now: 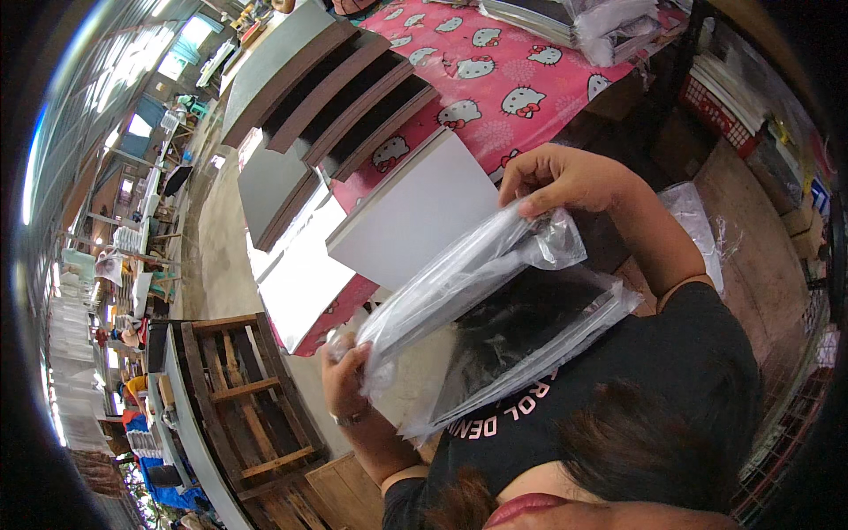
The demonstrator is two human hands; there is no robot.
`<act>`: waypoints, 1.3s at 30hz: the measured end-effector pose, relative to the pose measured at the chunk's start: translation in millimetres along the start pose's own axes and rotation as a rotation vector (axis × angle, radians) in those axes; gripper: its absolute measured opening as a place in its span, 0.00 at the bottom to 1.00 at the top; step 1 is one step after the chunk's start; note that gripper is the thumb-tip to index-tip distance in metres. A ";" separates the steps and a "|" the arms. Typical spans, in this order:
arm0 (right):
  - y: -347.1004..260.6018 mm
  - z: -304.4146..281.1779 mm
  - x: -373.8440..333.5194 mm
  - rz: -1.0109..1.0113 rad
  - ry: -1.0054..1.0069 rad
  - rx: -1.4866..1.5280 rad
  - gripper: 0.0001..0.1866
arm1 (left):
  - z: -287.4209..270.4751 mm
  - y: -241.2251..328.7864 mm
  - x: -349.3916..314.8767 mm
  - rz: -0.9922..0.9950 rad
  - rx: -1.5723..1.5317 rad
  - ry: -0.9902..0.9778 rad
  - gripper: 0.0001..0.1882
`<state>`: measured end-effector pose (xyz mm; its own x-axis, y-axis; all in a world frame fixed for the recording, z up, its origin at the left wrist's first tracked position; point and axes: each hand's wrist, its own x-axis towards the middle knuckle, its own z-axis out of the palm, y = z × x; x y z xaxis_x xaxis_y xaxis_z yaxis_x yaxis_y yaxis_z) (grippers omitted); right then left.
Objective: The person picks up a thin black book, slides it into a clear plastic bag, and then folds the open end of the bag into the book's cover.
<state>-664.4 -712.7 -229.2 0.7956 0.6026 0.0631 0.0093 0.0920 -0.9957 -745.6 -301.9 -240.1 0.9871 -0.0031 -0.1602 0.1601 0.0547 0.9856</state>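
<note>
Clear plastic wrap point(459, 265), perhaps a large bag, stretches slantwise between my two hands in front of my body. My left hand point(346, 375) is closed round its lower left end. Higher up, my right hand point(565, 181) pinches the other end, where the plastic bunches up. A loose lower part of the film hangs down against my black shirt. Just beyond the plastic lies a flat white board or box point(420, 208) on the pink tablecloth point(477, 66), close to my right fingers.
Stacked grey boards with brown edges point(296, 93) stand at the far left of the table. White sheets point(305, 278) lie before them. A wooden pallet point(243, 389) is at lower left. A red crate point(720, 110) sits at right, and plastic-wrapped items point(609, 31) at the back.
</note>
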 end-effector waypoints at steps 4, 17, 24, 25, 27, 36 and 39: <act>84.8 -30.9 10.8 0.217 -0.125 0.369 0.14 | -37.2 -79.9 42.6 -0.076 0.261 -0.339 0.13; 298.3 -86.5 10.8 0.778 -0.170 -0.474 0.15 | -46.6 -252.2 82.7 -0.388 0.868 -0.279 0.18; 51.0 11.8 77.9 -0.012 -0.188 -0.425 0.19 | 13.8 -54.4 43.6 0.159 -0.041 -0.533 0.29; 39.3 39.5 84.8 -0.165 -0.183 -0.428 0.23 | 24.8 -40.7 42.8 0.247 -0.134 -0.593 0.30; 26.4 76.1 93.6 -0.220 -0.112 -0.415 0.25 | 70.2 -15.9 40.1 0.320 -0.406 -0.479 0.33; 24.6 77.1 97.2 -0.295 0.019 -0.189 0.28 | 87.8 -7.5 57.5 0.283 -0.412 -0.197 0.30; 28.2 86.9 104.5 -0.305 0.067 -0.270 0.25 | 86.3 -8.8 58.0 0.324 -0.366 -0.108 0.26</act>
<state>-633.6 -578.3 -244.8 0.7697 0.5259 0.3621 0.4019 0.0416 -0.9147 -689.3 -388.7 -253.4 0.9838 -0.0305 0.1765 -0.1480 0.4171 0.8967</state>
